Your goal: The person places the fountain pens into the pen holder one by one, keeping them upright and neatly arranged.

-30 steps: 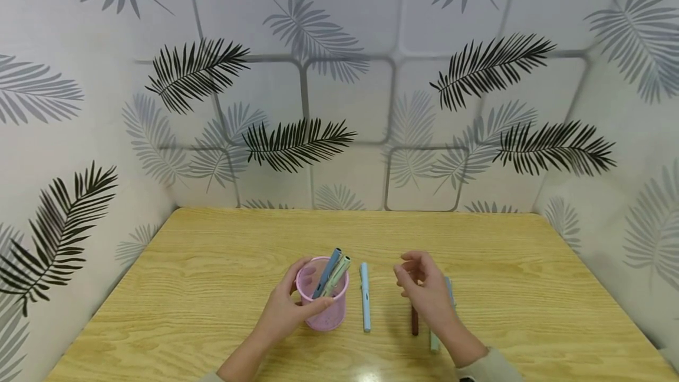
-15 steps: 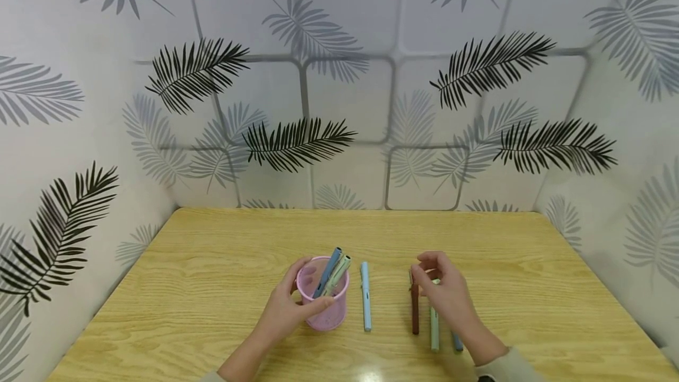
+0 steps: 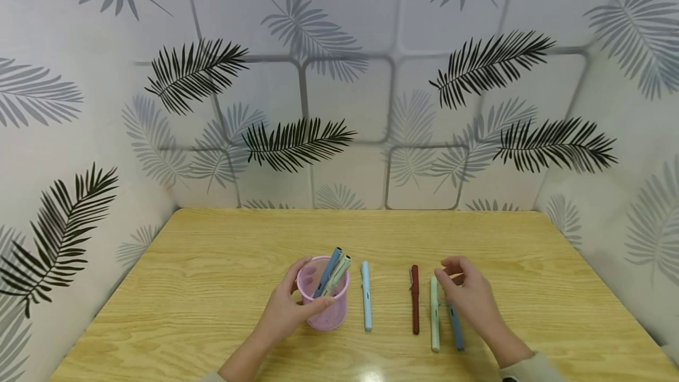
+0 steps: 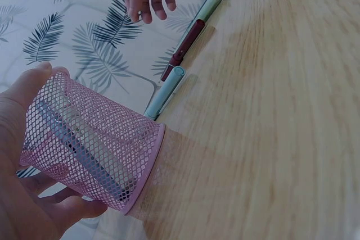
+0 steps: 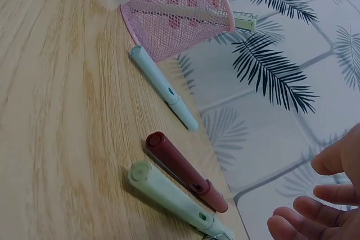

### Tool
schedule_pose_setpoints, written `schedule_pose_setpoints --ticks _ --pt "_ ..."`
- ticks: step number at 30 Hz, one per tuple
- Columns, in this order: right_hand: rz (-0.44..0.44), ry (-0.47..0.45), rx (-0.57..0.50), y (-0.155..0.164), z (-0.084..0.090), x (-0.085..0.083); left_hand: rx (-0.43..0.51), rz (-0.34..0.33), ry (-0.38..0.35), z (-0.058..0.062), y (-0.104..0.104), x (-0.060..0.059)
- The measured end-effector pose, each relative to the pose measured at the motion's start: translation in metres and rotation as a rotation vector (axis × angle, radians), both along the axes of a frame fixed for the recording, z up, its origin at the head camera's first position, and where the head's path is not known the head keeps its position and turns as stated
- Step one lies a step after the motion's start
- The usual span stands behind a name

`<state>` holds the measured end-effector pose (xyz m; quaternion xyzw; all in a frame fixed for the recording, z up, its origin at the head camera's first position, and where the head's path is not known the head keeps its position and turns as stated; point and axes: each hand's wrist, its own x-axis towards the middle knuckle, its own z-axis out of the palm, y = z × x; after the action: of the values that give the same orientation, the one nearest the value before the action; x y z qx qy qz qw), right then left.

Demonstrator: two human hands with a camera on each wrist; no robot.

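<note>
My left hand (image 3: 283,310) grips a pink mesh pen holder (image 3: 328,317), thumb and fingers wrapped around its side near the rim. Inside lean a dark blue pen (image 3: 326,276) and a pale green pen (image 3: 337,276), both tilted to the right. My right hand (image 3: 472,296) hovers above the table, fingers loosely bent and nothing in them. Just left of it lies a light green pen (image 3: 434,317); a blue pen (image 3: 456,330) is partly hidden beneath the hand. Farther left are a dark red pen (image 3: 415,305) and a light blue pen (image 3: 366,299).
The pens on the wood-grain table (image 3: 239,240) lie roughly parallel, pointing away from me, with gaps between them. A pale wall covering with leaf patterns (image 3: 345,181) rises behind the table and along both sides.
My right hand has moved to the right, from over the dark red pen to over the blue one, uncovering the red and light green pens. The left hand and pen holder stay put.
</note>
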<state>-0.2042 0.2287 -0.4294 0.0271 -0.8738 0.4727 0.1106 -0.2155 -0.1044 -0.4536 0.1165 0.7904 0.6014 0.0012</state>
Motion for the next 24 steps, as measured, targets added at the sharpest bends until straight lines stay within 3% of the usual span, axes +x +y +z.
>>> schedule_pose_setpoints --ticks 7,24 --pt "-0.055 -0.039 0.078 0.013 -0.005 -0.004 0.004 -0.003 0.003 0.002 0.0 0.001" --pt "-0.073 -0.279 0.238 0.026 -0.013 -0.006 -0.001 -0.004 0.016 0.002 0.0 0.002"
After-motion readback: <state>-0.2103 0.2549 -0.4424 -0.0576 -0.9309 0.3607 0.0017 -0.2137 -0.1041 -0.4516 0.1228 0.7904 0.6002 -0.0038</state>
